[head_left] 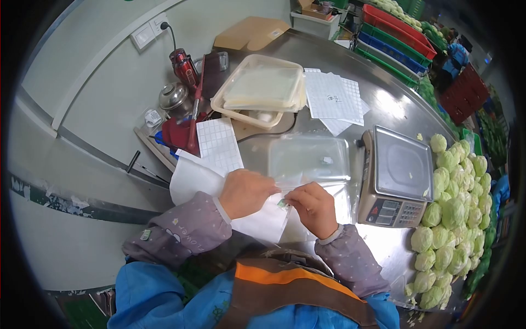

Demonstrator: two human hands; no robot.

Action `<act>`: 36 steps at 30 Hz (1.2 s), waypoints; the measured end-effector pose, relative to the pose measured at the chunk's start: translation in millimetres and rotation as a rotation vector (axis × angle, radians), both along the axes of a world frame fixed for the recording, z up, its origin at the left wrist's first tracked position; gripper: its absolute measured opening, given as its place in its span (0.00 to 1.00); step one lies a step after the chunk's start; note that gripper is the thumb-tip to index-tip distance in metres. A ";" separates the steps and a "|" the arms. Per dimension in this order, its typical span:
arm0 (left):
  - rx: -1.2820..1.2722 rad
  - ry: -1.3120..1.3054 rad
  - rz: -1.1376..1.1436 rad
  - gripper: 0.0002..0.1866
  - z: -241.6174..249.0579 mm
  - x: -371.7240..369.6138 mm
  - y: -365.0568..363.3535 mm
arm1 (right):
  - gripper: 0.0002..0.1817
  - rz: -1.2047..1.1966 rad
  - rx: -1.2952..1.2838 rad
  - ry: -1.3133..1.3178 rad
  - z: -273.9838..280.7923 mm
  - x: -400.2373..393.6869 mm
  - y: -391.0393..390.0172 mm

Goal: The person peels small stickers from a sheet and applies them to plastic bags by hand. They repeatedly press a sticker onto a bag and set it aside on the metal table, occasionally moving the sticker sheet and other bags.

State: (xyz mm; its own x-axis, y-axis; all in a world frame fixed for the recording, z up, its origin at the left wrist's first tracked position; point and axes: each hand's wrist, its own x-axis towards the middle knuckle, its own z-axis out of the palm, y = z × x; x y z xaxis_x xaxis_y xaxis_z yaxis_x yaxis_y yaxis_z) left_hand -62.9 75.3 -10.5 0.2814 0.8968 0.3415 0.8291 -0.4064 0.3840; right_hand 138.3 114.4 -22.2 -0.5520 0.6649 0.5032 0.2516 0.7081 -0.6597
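Over a white sheet of paper [257,219], both hands work close together. My right hand [316,207] is closed in a pinch, with a small green-and-white sticker [282,203] at its fingertips. My left hand [245,193] is closed too, its fingertips at the sheet's upper edge; what they grip is too small to make out. Just beyond lies a clear plastic tray or bag stack [309,156] with a small crumpled scrap [327,160] on it. A sheet of blank labels [219,143] sits behind my left hand.
A digital scale [405,164] stands to the right, beside piled cabbages [455,208]. At the back are a cream basket [219,104] holding clear plastic sheets, label sheets [334,98], a red flask [183,68] and stacked crates [392,46]. A wall runs along the left.
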 end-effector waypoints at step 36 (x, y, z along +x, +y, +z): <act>-0.188 0.215 -0.306 0.36 -167.5 81.4 49.2 | 0.44 0.265 -0.108 -0.910 -126.3 106.2 -48.9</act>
State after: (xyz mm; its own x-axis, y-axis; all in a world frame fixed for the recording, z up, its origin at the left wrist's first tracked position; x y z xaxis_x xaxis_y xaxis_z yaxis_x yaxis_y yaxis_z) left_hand 18.5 124.4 -178.0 0.5919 0.8017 0.0836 0.7503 -0.5859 0.3063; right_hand 244.5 65.5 -148.6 -0.8410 0.4795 -0.2507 0.5407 0.7627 -0.3550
